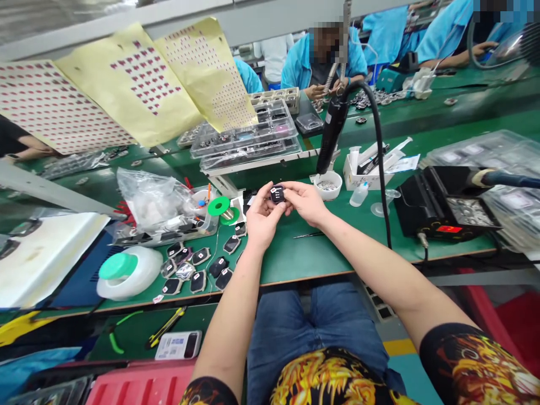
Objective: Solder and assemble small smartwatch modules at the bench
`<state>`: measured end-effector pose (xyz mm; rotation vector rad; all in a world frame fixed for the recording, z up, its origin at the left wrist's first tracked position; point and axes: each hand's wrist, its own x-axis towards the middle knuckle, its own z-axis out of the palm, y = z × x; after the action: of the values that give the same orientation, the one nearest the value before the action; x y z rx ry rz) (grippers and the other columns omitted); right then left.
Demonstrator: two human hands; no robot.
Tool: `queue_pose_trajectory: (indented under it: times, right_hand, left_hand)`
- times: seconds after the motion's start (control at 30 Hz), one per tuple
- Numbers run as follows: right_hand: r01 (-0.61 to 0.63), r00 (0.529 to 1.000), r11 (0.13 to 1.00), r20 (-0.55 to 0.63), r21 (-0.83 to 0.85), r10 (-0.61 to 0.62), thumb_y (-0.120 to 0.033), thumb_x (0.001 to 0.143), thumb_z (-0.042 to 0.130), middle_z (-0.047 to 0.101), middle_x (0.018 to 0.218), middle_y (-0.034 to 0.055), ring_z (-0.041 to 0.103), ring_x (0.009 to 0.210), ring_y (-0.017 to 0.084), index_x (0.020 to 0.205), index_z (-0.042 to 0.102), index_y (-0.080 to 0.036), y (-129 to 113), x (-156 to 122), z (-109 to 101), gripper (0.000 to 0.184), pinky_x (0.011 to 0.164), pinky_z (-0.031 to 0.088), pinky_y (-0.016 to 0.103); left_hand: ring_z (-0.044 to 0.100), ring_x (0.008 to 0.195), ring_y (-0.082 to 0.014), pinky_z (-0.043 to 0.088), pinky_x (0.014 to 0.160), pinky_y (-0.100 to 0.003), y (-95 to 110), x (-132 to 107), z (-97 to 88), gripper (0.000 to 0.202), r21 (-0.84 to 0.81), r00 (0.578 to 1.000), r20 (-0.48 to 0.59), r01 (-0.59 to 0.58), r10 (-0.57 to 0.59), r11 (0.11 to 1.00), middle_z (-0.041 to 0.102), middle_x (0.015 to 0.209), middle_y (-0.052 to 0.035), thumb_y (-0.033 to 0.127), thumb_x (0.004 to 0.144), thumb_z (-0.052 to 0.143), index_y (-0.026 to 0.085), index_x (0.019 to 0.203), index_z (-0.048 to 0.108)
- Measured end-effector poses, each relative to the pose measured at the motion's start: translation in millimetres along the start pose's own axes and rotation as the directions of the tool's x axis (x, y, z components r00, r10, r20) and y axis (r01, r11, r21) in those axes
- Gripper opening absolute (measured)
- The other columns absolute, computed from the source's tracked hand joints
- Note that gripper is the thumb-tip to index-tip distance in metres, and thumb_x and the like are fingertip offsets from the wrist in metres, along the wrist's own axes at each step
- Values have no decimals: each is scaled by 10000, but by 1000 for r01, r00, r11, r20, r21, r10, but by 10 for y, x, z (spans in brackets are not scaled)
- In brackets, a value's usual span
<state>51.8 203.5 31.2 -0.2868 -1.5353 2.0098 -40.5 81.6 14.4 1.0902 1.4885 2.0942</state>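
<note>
Between my two hands, above the green bench, a small dark smartwatch body [277, 194] is held with its face up and a small label on one corner. My left hand [262, 216] grips its left side, fingers curled beneath it. From the right, my right hand [306, 202] pinches its edge, thumb near the face. Several more watch bodies [198, 281] lie loosely on the bench to the left of my left forearm. Thin dark tweezers [307, 235] appear to lie on the bench below my right hand.
A green solder spool [219, 206] and a white bottle [129, 273] with a green cap stand left. A black power screwdriver [331, 132] hangs ahead over a white bowl of small parts [328, 185]. At right sits a black machine [442, 205]. Co-workers [323, 59] sit opposite.
</note>
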Motion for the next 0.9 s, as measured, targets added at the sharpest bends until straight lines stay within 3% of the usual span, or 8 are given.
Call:
queue_pose_trajectory:
  times: [0.17, 0.37, 0.47, 0.9]
  right_hand:
    - [0, 1000, 999, -9, -36, 0, -512, 838, 849, 787, 1000, 63, 663, 609, 121, 1171, 767, -155, -4, 5, -3, 495, 486, 584, 211]
    - [-15, 1000, 999, 2, -48, 15, -536, 874, 837, 764, 822, 46, 719, 619, 164, 1234, 743, -143, -19, 1, 17, 541, 500, 584, 216]
    - [-21, 1000, 999, -4, -43, 20, -536, 866, 831, 766, 823, 47, 719, 608, 161, 1251, 736, -139, -6, 5, 25, 560, 494, 583, 212]
    - [-20, 999, 999, -46, -42, 18, -488, 847, 783, 749, 846, 42, 647, 563, 121, 1088, 776, -142, -18, 23, 10, 421, 464, 579, 205]
  left_hand:
    - [626, 775, -86, 576, 760, -247, -4, 6, -15, 765, 22, 1000, -5, 12, -12, 1000, 718, 1248, -58, 428, 769, 974, 297, 1459, 670]
    - [610, 735, -91, 509, 650, -230, 21, 17, -30, 626, -8, 999, -41, 19, -19, 1000, 737, 1211, -64, 462, 830, 919, 290, 1399, 721]
    - [592, 713, -92, 495, 630, -236, 23, 22, -37, 584, -11, 998, -55, 19, -19, 1000, 740, 1215, -66, 449, 848, 899, 291, 1385, 734]
    - [607, 734, -65, 545, 698, -213, 22, 0, 17, 675, -2, 1000, -29, -6, 6, 1000, 733, 1194, -58, 356, 777, 963, 267, 1394, 703]
